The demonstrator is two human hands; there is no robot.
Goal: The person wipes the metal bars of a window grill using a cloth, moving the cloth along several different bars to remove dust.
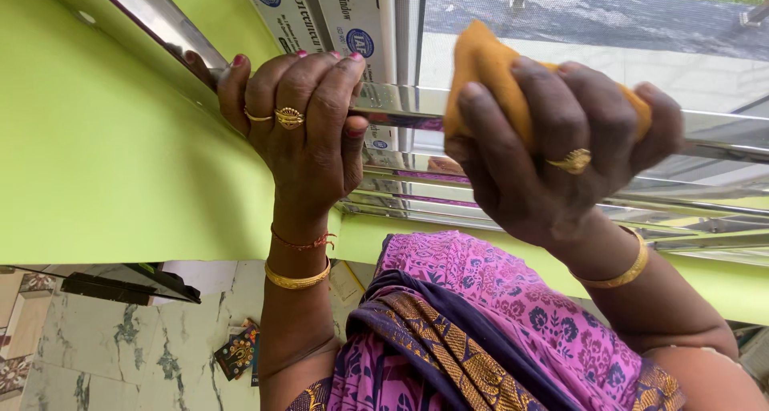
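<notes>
A: Position of the hands to be noted first.

B: The left hand point(308, 126) is closed around the topmost shiny metal bar point(408, 102) of the window grille, fingers point(320, 78) curled over it and thumb beneath. The right hand point(553, 151) is clenched on a bunched orange cloth point(485, 66), which is pressed against the same bar, just beside the left hand.

A: And the cloth's reach along the bar?

B: It is held about the middle of the visible length. To the person's left the bar is seen running up toward the green wall point(104, 155); to the right it passes behind the right hand and on out of view.

A: Can progress be judged?

B: Only loosely. The wiping appears to be in hand on the top bar. The stretch near the left hand looks bright and reflective, but whether it has been wiped cannot be told. The lower bars point(513, 207), stacked below and apart from both hands, are untouched at this moment; they are judged as possibly left to do.

A: Surroundings?

B: A mesh screen point(577, 18) behind the bars, labelled window frame pieces point(336, 14) above, a marble-patterned tiled floor point(120, 347) below.
</notes>
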